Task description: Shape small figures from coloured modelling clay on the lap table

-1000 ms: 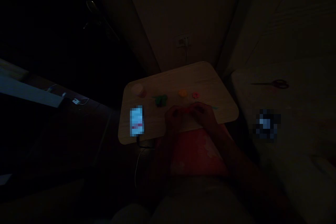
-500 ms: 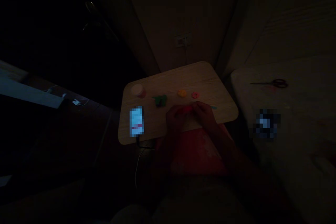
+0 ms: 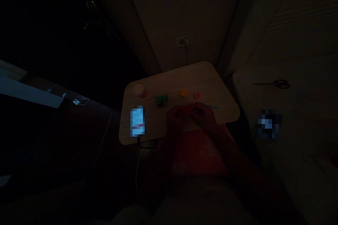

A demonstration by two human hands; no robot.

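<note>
In dim light, my left hand and my right hand meet over the near edge of the small table. Their fingers are closed around a red lump of modelling clay, mostly covered by them. Just beyond the fingers lie a yellow-orange clay piece and a pink ring-like piece. A thin turquoise stick rests beside my right hand, partly hidden by it. To the left of my hands stands a dark green shaped piece, its details too dark to read.
A pale-lidded tub stands at the back left of the wooden table. A lit phone with a cable lies at the left front. Scissors lie on the pale surface to the right. A wall socket is behind.
My fingers have shifted around the red clay and cover more of it. More of the turquoise stick shows beside my right hand. The view has become darker.
</note>
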